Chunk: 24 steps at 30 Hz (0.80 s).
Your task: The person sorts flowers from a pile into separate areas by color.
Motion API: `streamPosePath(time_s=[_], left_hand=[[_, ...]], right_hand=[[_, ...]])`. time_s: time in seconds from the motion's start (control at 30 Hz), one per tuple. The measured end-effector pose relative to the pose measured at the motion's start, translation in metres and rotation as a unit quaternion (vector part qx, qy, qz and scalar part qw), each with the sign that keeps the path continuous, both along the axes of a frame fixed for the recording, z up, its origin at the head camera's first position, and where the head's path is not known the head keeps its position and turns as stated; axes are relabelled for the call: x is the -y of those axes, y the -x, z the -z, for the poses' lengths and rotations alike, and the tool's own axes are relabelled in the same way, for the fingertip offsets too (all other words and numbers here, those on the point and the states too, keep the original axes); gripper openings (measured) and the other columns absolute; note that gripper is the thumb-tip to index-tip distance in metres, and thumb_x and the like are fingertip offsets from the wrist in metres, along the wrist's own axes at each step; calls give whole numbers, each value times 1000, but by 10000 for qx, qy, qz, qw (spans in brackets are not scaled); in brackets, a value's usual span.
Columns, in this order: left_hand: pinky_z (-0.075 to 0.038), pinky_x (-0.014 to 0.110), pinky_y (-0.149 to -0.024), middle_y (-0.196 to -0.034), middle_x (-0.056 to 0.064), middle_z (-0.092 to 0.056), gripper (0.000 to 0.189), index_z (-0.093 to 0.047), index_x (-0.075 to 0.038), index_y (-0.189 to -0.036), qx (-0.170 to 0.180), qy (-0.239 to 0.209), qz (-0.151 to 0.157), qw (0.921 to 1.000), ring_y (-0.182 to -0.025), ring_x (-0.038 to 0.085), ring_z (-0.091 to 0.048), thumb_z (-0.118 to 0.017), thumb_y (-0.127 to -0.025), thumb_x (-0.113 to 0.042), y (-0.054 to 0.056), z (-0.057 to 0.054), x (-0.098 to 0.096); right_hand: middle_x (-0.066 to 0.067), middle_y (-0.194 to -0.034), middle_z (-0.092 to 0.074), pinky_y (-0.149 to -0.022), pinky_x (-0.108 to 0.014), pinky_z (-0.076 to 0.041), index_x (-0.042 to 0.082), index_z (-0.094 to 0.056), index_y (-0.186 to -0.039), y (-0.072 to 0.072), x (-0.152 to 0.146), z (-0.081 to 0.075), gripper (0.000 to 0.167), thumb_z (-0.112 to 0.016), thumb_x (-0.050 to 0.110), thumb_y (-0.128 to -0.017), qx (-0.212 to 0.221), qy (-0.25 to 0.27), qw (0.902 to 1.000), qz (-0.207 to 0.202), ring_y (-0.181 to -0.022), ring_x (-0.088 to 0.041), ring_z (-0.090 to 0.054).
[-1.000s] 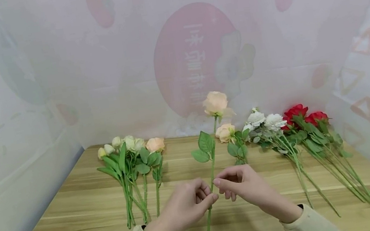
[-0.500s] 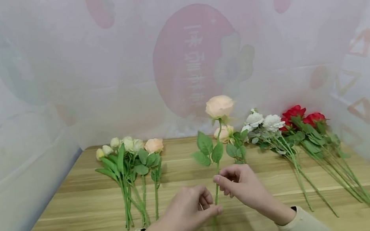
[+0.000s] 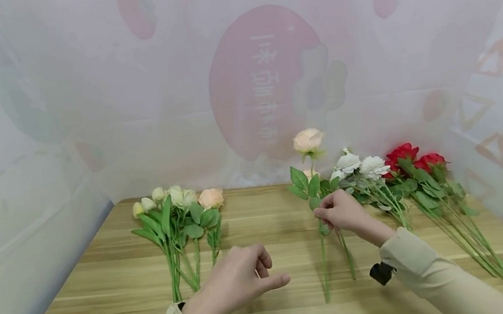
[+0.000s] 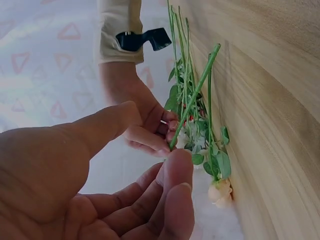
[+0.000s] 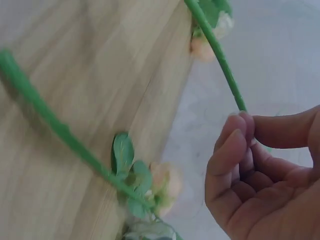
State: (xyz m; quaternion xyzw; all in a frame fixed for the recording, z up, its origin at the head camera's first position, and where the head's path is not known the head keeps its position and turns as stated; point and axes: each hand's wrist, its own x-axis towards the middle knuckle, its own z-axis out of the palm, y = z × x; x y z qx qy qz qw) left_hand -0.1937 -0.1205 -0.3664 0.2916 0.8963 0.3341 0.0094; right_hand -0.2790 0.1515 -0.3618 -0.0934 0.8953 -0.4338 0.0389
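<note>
Peach rose [image 3: 308, 140] tilts up at my one o'clock, my right hand [image 3: 343, 212] pinching its stem [image 3: 324, 271], probably to steady it. My left hand [image 3: 233, 284] is relaxed, empty.

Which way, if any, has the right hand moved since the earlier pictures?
Yes, the right hand moved right and forward, closer to the white flowers.

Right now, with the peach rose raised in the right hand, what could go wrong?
The right hand pinches the held rose by its stem with the fingertips, so it might twist or slip. In the head view its leaves overlap the lying peach rose and come close to the white flowers; lowering it there could snag or shift them. The left hand holds nothing, so the lower stem could swing.
</note>
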Motion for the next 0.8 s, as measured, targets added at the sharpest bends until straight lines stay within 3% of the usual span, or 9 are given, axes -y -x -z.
streamPosePath(time_s=[0.2, 0.47, 0.63, 0.8], left_hand=[[-45, 25, -53, -70, -12, -58, 39, -60, -15, -84, -53, 61, 68, 9999, -55, 3, -53, -74, -85, -51, 0, 0, 1], [-45, 25, -55, -69, -12, -56, 37, -62, -14, -81, -91, 244, 50, 9996, -57, 3, -52, -75, -84, -49, -1, 0, 2], [-44, 25, -54, -67, -12, -54, 36, -61, -15, -80, -44, 290, 46, 9996, -55, 4, -50, -75, -84, -47, -1, 1, 3], [-42, 25, -51, -64, -11, -52, 34, -59, -18, -76, -88, 312, 39, 9995, -52, 4, -48, -74, -86, -46, -2, 2, 3]], right_hand=[[-12, -52, -51, -47, -31, -35, -3, -59, -62, 18, -13, 4, 38, -58, 7, -98, 202, -419, 9989, -22, -46, -16, -40], [-2, -44, -37, -45, -30, -25, 6, -47, -50, 27, -18, 14, 48, -58, 2, -96, 443, -499, 9977, 96, -42, -12, -23], [-1, -44, -31, -45, -31, -23, 11, -41, -47, 32, -19, 20, 52, -59, 0, -95, 535, -523, 9971, 139, -42, -13, -20], [-2, -43, -38, -42, -29, -24, 12, -41, -46, 37, -21, 26, 50, -57, -2, -92, 517, -665, 9963, 172, -40, -13, -25]])
